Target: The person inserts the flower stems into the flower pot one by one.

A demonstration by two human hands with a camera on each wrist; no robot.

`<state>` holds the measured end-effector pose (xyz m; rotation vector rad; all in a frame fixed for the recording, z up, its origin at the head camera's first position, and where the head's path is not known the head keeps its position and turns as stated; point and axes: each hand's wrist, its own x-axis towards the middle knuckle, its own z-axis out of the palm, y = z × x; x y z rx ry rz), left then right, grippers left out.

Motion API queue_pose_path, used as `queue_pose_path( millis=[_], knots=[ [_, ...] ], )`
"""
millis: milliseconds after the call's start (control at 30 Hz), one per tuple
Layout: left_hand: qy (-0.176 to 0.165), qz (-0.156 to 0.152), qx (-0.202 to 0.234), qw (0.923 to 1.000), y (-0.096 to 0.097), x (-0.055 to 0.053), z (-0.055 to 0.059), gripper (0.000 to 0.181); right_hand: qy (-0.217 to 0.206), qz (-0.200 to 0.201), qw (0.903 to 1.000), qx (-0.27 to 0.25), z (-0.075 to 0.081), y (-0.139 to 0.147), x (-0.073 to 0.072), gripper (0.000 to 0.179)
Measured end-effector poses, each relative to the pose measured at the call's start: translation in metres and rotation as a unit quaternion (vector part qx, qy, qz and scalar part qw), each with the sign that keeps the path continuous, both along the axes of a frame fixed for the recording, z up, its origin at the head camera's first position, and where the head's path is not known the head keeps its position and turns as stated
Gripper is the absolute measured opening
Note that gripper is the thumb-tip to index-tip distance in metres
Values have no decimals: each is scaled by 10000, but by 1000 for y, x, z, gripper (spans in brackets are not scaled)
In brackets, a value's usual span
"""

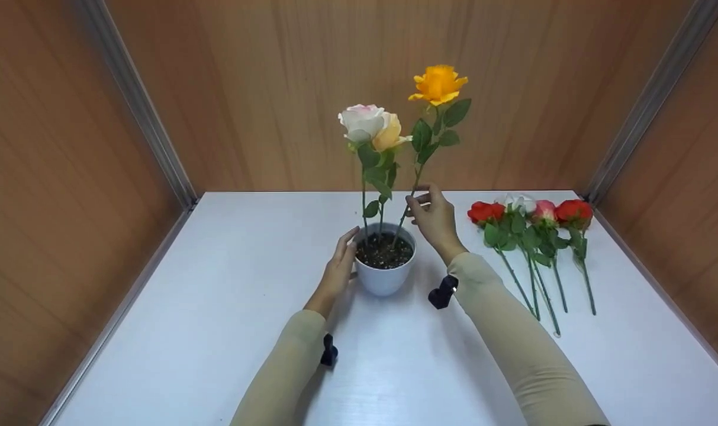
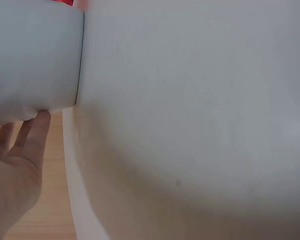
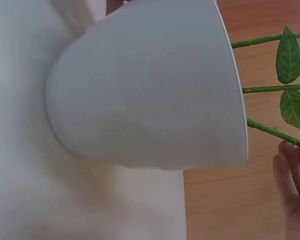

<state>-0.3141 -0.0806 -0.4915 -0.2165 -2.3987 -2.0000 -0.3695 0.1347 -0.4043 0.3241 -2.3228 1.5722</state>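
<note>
A white flowerpot point(image 1: 384, 280) with dark soil stands upright on the table. In it rise a white rose point(image 1: 363, 122) and a pale peach rose point(image 1: 388, 132), side by side. My right hand point(image 1: 437, 221) pinches the stem of an orange-yellow rose point(image 1: 439, 85), whose lower end stands in the soil, leaning right. In the right wrist view, fingers point(image 3: 288, 165) touch that green stem point(image 3: 276, 132) beyond the pot's rim. My left hand point(image 1: 337, 267) rests with extended fingers against the pot's left side; the left wrist view shows those fingertips point(image 2: 41, 120) touching the pot wall point(image 2: 32, 60).
On the table's right lie several loose roses: red point(image 1: 574, 212), another red point(image 1: 485, 211), pink point(image 1: 545, 210) and white point(image 1: 520, 203), their stems towards me. Wooden panels point(image 1: 311, 71) enclose the white table point(image 1: 216, 284) at the back and both sides.
</note>
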Motion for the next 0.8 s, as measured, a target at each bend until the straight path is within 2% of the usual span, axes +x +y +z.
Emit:
queue_pose_path(
  millis=[233, 433, 633, 800],
  knots=[
    [-30, 7, -1, 10000, 0, 0, 0, 52, 688, 32, 9976, 3, -3, -3, -1, 28],
    [-22, 27, 7, 10000, 1, 1, 1, 50, 1195, 185, 9918, 414, -7, -8, 2, 25],
    [94, -6, 70, 9999, 1, 1, -1, 50, 1162, 430, 9904, 615, -6, -12, 5, 27],
    [35, -11, 56, 10000, 2, 1, 0, 51, 1083, 580, 9907, 582, -9, -12, 5, 24]
  ],
)
